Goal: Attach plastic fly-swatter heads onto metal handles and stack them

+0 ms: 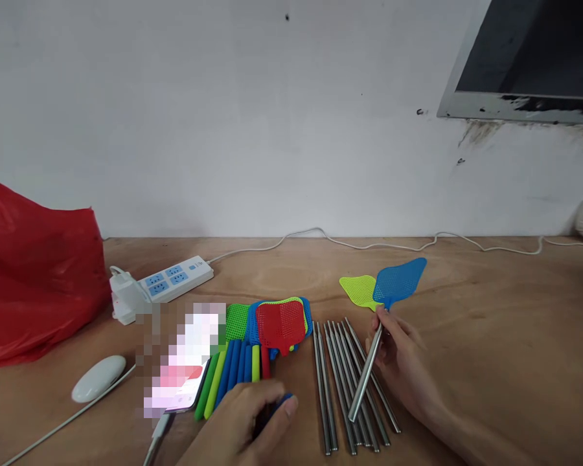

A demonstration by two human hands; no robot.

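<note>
My right hand (pixel 403 362) grips a fly swatter, its blue mesh head (pixel 399 279) joined to a shiny metal tube (pixel 366 375) that slants toward me, its near end bare. Behind that head lies a yellow-green swatter head (pixel 359 290). Several more metal tubes (pixel 337 382) lie side by side beneath and left of the right hand. My left hand (pixel 243 417) is closed around a blue handle (pixel 284 398), mostly hidden by the fingers. Just beyond it lie several coloured handles (pixel 228 372) in green, yellow and blue, below a pile of swatter heads topped by a red one (pixel 280 322).
A lit phone (pixel 187 362), partly blurred out, lies left of the handles with a cable plugged in. Behind it are a power strip (pixel 179 278) and plug. A white oval device (pixel 98 378) and red plastic bag (pixel 34 278) occupy the left. A thin white cord runs along the wall.
</note>
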